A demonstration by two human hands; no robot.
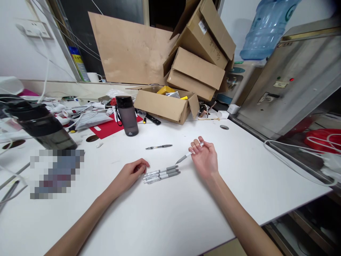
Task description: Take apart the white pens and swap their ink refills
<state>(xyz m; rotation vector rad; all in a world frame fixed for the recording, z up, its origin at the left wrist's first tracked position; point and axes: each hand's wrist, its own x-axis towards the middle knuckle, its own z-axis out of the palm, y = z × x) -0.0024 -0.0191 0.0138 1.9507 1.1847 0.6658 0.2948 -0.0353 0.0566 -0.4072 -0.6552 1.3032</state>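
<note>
A white table spreads beneath your left hand and right hand. Beyond them, a light-brown board and cardboard boxes stand before a dark panel. Farther left of your left hand, a white wall carries a socket. Past your right hand, you see a metal cabinet beside a water dispenser; pale light brightens the tabletop.

the right hand holds a pen near the grouped pens beside the left hand.
</note>
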